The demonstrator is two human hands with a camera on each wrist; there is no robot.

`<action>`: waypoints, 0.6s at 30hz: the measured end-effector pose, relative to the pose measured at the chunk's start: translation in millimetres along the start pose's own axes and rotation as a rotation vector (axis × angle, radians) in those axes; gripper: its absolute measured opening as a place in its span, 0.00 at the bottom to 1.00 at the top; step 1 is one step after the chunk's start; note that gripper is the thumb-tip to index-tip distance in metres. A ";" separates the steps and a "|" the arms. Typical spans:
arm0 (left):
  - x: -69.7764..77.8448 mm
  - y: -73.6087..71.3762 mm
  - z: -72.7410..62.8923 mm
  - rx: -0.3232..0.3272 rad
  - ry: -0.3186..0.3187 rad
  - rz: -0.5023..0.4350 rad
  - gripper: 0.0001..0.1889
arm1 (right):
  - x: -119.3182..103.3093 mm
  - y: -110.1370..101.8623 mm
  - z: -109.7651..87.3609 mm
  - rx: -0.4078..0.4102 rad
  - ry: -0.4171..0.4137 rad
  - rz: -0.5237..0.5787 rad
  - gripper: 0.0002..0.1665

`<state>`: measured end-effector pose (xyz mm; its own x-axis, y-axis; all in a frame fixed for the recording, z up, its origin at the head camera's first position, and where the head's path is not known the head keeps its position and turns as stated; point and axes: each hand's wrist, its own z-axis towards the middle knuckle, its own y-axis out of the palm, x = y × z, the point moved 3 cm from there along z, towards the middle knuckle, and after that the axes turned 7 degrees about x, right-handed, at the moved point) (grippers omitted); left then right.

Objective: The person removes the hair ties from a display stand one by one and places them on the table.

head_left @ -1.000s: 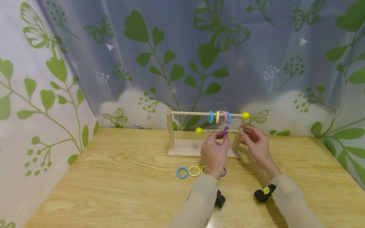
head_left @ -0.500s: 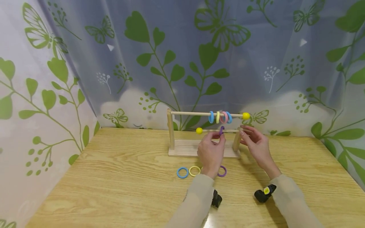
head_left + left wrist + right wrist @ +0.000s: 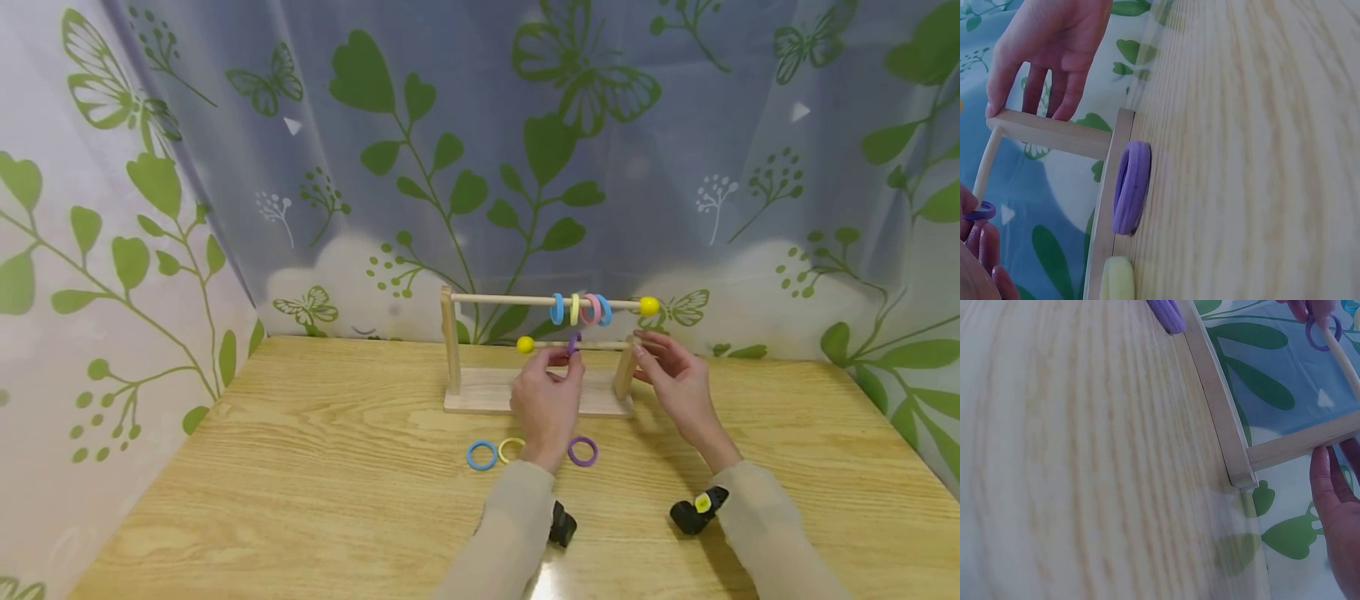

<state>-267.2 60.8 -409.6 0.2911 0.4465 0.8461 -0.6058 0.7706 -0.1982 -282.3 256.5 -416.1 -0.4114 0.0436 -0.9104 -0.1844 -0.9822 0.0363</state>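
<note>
With thumb and fingers, my left hand (image 3: 547,404) pinches a purple ring (image 3: 573,342) that is threaded on the stand's lower rod (image 3: 606,345). A yellow ball (image 3: 525,344) caps the rod's left end. My right hand (image 3: 678,383) grips the top of the short right post (image 3: 625,371), thumb in front and other fingers behind. In the right wrist view the rod passes through the purple ring (image 3: 1339,331). Blue, yellow and pink rings (image 3: 592,309) hang from the upper rod (image 3: 510,299).
In front of the wooden base (image 3: 480,392) lie a blue ring (image 3: 482,467), a yellow ring (image 3: 504,452) partly covered by the left hand, and another purple ring (image 3: 582,463). A second yellow ball (image 3: 648,306) ends the upper rod. A patterned curtain (image 3: 450,167) hangs behind the table.
My left hand has slid the purple ring leftward along the lower rod, toward the yellow ball. The right hand keeps its hold on the post.
</note>
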 end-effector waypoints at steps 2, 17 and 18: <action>-0.5 -1.6 0.6 0.002 -0.005 -0.008 0.04 | -0.2 -0.2 0.0 0.000 -0.001 -0.002 0.23; -7.5 -9.6 6.0 0.026 -0.014 0.005 0.05 | -0.1 -0.6 -0.7 -0.001 0.005 -0.012 0.23; -7.8 -10.2 6.5 0.026 -0.014 0.006 0.05 | -0.1 -0.6 -0.7 0.000 0.005 -0.013 0.23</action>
<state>-268.0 46.5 -411.0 0.2773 0.4445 0.8518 -0.6266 0.7558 -0.1904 -281.6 257.0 -416.3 -0.4044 0.0554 -0.9129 -0.1900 -0.9815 0.0246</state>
